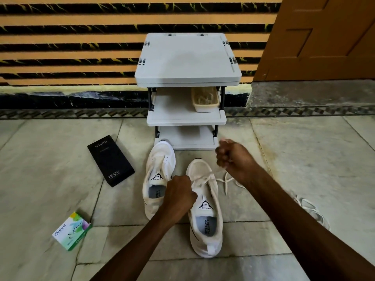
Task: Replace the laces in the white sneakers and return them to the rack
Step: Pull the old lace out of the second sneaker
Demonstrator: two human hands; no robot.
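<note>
Two bare forearms reach in from the bottom edge over the floor (284,138), where the white sneakers stand side by side just before the grey rack (187,78). The left hand (179,194) has its fingers curled round the white lace (221,180) at the eyelets of the right sneaker (205,209). The right hand (233,157), raised beside the toe, pinches the same lace in closed fingers, while the left sneaker (159,179) stands unlaced.
</note>
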